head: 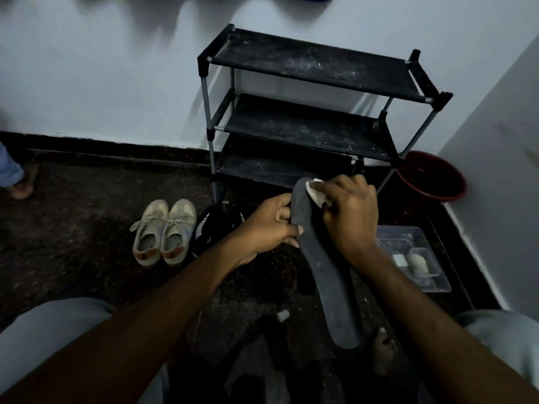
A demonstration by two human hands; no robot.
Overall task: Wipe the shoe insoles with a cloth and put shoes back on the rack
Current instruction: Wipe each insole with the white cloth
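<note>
The left hand (pixel 274 225) curls its fingers round a long dark grey foam insole (pixel 329 272) held above the floor. The right hand (pixel 350 211) pinches a small white cloth (pixel 313 193) against its toe end. Nearby, a clear plastic tub (pixel 434 287) holds pale blocks (pixel 418 260), and a dark red round bucket (pixel 431 195) stands beside it.

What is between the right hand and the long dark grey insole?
A small white cloth, held by the right hand against the long dark grey insole; head view.
</note>
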